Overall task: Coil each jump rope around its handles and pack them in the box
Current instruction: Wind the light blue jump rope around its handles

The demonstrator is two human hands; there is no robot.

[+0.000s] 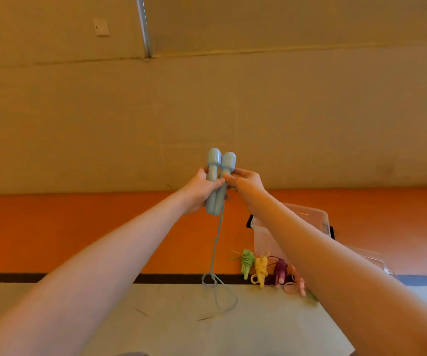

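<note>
Here, both bare arms stretch forward and up, meeting in front of the wall.
Left hand: the left hand [199,192] wraps thumb and curled fingers around the lower shafts of the two pale blue plastic jump-rope handles [219,179], held side by side and upright, their rounded heads above the fingers.
Right hand: the right hand [245,185] meets the handles from the other side, thumb and forefinger pinched together at the shaft; what exactly they pinch cannot be told.
Blue cord: the thin pale blue cord [216,249] hangs below the left fingers and ends in loose loops on the grey floor [156,317].
Coiled ropes: green [247,262], yellow [260,269], purple [280,272] and pink [298,281] bundles lie far below the right hand.
Box: the clear plastic box [320,222] sits just behind those bundles, partly hidden by the right forearm.
</note>
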